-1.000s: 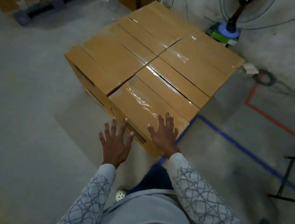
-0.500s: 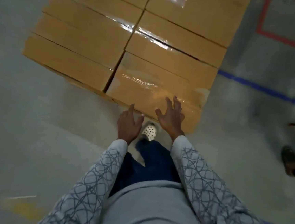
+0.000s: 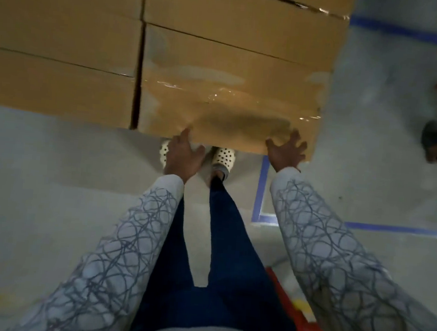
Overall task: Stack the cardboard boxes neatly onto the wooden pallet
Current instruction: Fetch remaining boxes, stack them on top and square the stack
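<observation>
The cardboard boxes [image 3: 65,33] sat packed edge to edge, the taped box [image 3: 231,92] at their near right corner. The right hand [image 3: 287,151] touched its near edge, fingers spread. The left hand [image 3: 184,154] met that edge, fingers perhaps curled, too blurred to tell.

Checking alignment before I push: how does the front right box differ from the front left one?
The front right box carries glossy, wrinkled tape; the front left box looks matte. The left hand and right hand are at the right box's near edge; nothing touches the left one. Both are brown cardboard.
</observation>
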Demonstrator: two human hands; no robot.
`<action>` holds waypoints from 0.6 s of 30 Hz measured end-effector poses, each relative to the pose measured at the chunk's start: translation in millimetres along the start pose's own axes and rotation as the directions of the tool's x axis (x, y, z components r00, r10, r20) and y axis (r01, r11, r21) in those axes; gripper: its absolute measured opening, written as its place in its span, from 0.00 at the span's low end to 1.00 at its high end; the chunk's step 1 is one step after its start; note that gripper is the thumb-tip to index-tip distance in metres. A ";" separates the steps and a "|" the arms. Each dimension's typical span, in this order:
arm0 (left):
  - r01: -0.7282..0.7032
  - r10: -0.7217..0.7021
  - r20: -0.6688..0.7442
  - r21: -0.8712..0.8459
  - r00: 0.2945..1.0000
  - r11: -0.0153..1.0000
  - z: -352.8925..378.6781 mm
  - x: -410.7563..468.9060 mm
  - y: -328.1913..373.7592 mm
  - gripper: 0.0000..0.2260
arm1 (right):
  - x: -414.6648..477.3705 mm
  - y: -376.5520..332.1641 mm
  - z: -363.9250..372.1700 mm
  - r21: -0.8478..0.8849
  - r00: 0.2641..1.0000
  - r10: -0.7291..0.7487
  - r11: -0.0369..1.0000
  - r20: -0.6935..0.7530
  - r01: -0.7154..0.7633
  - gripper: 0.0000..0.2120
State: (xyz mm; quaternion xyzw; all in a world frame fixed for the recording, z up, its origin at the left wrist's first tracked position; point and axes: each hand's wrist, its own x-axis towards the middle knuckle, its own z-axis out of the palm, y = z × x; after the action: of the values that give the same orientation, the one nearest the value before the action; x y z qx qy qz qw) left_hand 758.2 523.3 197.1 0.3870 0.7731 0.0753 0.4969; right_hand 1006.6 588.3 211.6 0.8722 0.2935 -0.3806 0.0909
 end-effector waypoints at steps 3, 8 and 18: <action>-0.273 0.255 0.097 0.375 0.962 0.886 21.4 11.6 18.1 0.29 | 14.6 1.6 0.5 0.088 0.998 0.032 0.996 -0.052 -0.028 0.50; -0.627 0.478 0.411 0.583 0.776 0.516 67.8 17.5 51.7 0.41 | 46.8 22.8 -2.6 0.166 0.985 0.109 0.982 -0.131 -0.087 0.57; -0.249 0.263 0.080 0.657 0.962 0.711 -23.1 64.9 2.5 0.56 | 79.6 65.8 15.9 0.383 0.997 0.039 0.924 -0.070 -0.009 0.75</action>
State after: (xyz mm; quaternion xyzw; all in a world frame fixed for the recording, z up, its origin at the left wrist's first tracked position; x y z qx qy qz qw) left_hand 727.0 574.9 163.7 0.6399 0.6930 -0.1314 0.3049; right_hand 1078.0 564.1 139.2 0.8907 0.2061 -0.3956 -0.0874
